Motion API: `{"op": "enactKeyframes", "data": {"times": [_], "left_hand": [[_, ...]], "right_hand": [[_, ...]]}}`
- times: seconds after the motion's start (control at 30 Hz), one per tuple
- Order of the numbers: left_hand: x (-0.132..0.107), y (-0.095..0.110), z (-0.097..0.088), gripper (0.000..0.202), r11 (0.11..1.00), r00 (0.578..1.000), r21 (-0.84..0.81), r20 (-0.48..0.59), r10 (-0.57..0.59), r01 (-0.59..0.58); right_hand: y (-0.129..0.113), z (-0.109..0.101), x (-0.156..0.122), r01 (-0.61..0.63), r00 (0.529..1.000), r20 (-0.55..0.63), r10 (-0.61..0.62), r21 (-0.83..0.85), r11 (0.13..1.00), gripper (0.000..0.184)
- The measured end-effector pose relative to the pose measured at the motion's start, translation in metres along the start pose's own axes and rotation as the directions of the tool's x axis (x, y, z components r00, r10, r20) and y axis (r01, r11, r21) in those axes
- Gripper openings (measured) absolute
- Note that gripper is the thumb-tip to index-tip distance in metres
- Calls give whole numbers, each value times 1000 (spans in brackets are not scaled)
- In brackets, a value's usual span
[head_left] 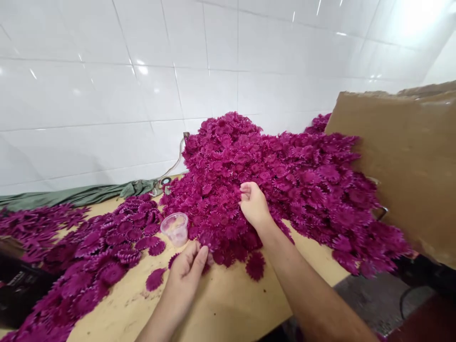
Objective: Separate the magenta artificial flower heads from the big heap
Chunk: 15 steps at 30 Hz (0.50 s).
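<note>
A tall heap of magenta fabric flower layers [228,175] with fringed edges spreads over the table. Against its front face is my right hand [253,203], fingers curled together; a bit of magenta shows at the fingertips, but what they hold is unclear. My left hand [188,266] is lower, by the heap's front edge, thumb pressed to the fingers; flowers lie right behind, and I cannot make out what is pinched. Just beyond it stands a small clear plastic cup [175,229] with whitish contents. One loose flower [155,279] lies left of my left hand, another [255,266] below my right wrist.
More flower layers [107,256] lie in rows at the left, beside a dark object [21,285]. A green cloth [81,194] runs along the white tiled wall [107,90]. A large cardboard sheet [399,166] stands at the right. The yellowish table [228,304] ends near the bottom right.
</note>
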<state>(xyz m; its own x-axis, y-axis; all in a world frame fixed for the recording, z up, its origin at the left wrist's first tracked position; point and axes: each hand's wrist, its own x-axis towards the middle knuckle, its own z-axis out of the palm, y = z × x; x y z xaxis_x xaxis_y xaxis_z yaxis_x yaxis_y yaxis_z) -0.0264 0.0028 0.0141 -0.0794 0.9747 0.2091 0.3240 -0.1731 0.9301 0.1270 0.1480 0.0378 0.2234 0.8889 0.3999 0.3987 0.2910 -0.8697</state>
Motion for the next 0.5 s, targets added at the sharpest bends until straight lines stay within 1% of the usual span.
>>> {"op": "enactKeyframes", "data": {"times": [0.07,0.1,0.13,0.17,0.2,0.23,0.3,0.33,0.37,0.4,0.5], "left_hand": [[6,4,-1,32,999,1000,-38,25,-2,3],[9,7,-2,30,998,999,-59,32,-10,12],[11,8,-2,28,996,999,-84,37,-22,25],[12,9,-1,26,993,999,-109,39,-36,40],[14,9,0,24,990,998,-131,36,-49,54],[15,8,1,23,987,997,-145,33,-64,68],[17,4,4,23,984,996,-152,20,-85,87],[19,1,6,22,984,996,-154,22,-91,93],[20,-2,7,22,983,995,-160,24,-92,95],[21,-4,9,23,981,996,-169,27,-90,94],[25,-8,13,30,979,996,-184,30,-84,88]], "right_hand": [[-6,-4,-10,98,995,3,-98,-77,992,39],[-11,-6,-16,145,989,8,-145,-110,983,41],[-15,-8,-23,185,983,32,-183,-117,976,38],[-20,-11,-31,208,976,90,-201,-87,974,33],[-24,-14,-39,203,964,183,-195,-28,979,28],[-28,-16,-47,169,938,300,-176,47,984,23],[-31,-19,-62,59,848,512,-134,160,985,19],[-31,-19,-68,26,811,571,-126,179,983,16],[-31,-18,-73,22,793,596,-126,178,984,13],[-29,-16,-77,40,793,595,-132,165,985,11],[-23,-8,-82,125,838,523,-153,89,988,15]]}}
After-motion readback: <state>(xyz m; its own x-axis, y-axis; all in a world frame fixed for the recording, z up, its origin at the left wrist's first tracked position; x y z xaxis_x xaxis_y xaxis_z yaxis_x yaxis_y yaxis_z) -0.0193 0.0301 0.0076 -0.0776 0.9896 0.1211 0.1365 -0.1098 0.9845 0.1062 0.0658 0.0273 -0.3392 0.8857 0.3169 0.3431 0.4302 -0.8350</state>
